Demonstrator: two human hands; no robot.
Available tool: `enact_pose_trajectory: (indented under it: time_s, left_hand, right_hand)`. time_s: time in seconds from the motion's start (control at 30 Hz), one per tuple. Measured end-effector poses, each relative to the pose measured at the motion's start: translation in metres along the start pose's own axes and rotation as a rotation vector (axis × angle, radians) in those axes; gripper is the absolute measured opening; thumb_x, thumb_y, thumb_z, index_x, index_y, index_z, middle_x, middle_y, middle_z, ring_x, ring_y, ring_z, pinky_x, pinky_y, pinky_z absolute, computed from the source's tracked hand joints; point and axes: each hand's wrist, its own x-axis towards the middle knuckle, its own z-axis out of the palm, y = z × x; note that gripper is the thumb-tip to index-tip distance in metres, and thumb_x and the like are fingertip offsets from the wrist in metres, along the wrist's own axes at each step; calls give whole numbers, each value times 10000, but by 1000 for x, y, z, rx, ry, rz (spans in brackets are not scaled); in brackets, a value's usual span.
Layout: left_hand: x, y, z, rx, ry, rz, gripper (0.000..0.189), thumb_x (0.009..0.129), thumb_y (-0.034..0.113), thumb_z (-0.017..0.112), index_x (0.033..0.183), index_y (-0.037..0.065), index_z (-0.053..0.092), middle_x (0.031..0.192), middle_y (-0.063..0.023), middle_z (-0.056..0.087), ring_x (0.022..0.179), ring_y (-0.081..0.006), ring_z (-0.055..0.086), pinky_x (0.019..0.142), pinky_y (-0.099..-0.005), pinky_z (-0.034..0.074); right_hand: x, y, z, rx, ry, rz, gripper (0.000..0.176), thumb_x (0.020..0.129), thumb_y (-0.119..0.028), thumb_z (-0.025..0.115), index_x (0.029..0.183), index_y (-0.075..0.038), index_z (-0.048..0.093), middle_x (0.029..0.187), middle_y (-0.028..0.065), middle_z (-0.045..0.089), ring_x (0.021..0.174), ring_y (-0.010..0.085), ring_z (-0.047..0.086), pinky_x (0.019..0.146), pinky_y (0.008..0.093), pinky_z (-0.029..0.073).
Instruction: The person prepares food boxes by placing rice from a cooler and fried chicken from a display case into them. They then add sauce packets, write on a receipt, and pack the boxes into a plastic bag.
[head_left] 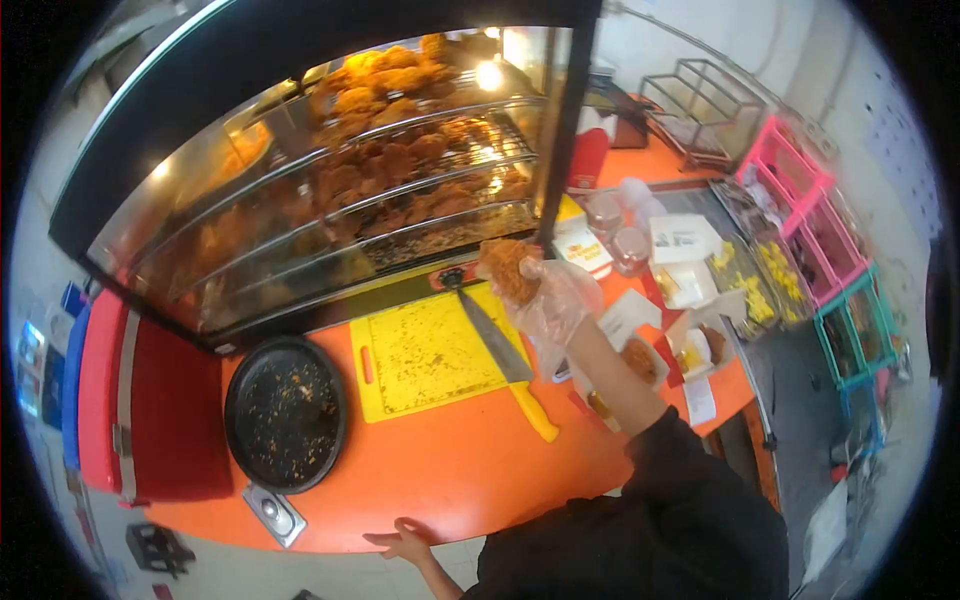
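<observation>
Your right hand (553,293), in a clear plastic glove (562,328), pinches a piece of fried chicken (508,268) above the far right corner of the yellow cutting board (425,362). Your left hand (404,544) hangs by the orange table's (440,470) near edge, fingers spread. Knife (494,335) lies across the board's right side. Black round tray (257,432): left of board.

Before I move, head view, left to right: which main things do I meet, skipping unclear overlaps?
Red cooler box → round black tray → yellow cutting board → gloved right hand holding a fried chicken piece → open white carton → teal basket.
</observation>
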Motion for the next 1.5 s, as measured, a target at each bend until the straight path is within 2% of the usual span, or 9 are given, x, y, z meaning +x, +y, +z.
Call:
enact_pose_trajectory:
  time_s: [0.2, 0.3, 0.57, 0.8, 0.97, 1.1, 1.17, 1.33, 1.5]
  left_hand:
    - [-48, 70, -1, 269, 187, 276, 795, 810, 325, 597, 1400, 153, 92, 1378, -309, 10, 1245, -435, 203, 955, -529, 289]
    - [-117, 141, 8, 21, 143, 903, 795, 817, 304, 592, 1380, 49, 93, 1396, -266, 17, 1280, -398, 134, 1019, -513, 182]
    - [-356, 299, 103, -315, -773, 1471, 589, 766, 113, 575, 1277, -25, 317, 1322, -251, 262, 1241, -387, 261, 1011, -469, 223]
    - [-465, 326, 202, -27, -806, 1364, 479, 698, 114, 636, 1152, 73, 487, 1207, -178, 434, 1110, -349, 421, 930, -423, 343]
    - [-461, 294, 163, 143, -1009, 1436, 291, 743, 51, 585, 1031, 42, 551, 1112, -141, 516, 1042, -305, 492, 862, -390, 400]
    - [-465, 242, 126, -140, -590, 1174, 326, 723, 15, 563, 1045, 60, 545, 1104, -139, 498, 1034, -295, 476, 837, -367, 393]
    - [-460, 220, 104, -134, -419, 1057, 308, 737, 4, 542, 1041, 55, 544, 1114, -139, 490, 1046, -284, 469, 833, -360, 393]
    - [-449, 191, 86, -293, -350, 603, 336, 759, -2, 513, 1090, 49, 508, 1167, -127, 448, 1096, -248, 431, 851, -353, 377]
    - [-433, 210, 75, -250, -404, 802, 415, 757, -33, 507, 1161, 30, 436, 1207, -124, 407, 1113, -237, 421, 868, -342, 381]
  right_hand:
    - [-86, -47, -18, -99, 182, -209, 437, 780, -230, 639, 1123, -10, 480, 964, 108, 581, 775, 208, 569, 672, 312, 488]
    - [-131, -92, -45, -253, 291, -336, 378, 793, -224, 641, 1100, -60, 494, 936, 54, 588, 752, 159, 574, 612, 261, 460]
    - [-216, -268, -136, -370, 369, -616, 266, 780, -92, 607, 1017, -22, 508, 845, 35, 561, 708, 105, 535, 624, 239, 443]
    - [-195, -385, -219, -1127, 222, -508, 300, 745, -56, 641, 1012, 0, 516, 941, 65, 607, 848, 137, 577, 808, 264, 460]
    - [-120, -402, -221, -2192, -476, 514, 272, 655, -190, 639, 915, -113, 642, 802, 92, 644, 710, 211, 611, 654, 318, 472]
    - [-70, -367, -308, -2430, -848, 606, 210, 641, -137, 619, 839, -107, 680, 777, 107, 650, 679, 223, 600, 615, 323, 462]
    - [-56, -359, -384, -1536, -775, 597, 182, 561, -60, 605, 731, -72, 670, 704, 119, 628, 623, 250, 560, 581, 350, 456]
    - [-72, -378, -280, -2374, -899, 683, 123, 625, -100, 553, 689, -60, 650, 700, 127, 634, 647, 267, 592, 592, 367, 461]
    - [-76, -340, -311, -2674, -800, 404, 249, 695, -157, 521, 893, -74, 646, 934, 151, 632, 859, 308, 603, 745, 383, 483]
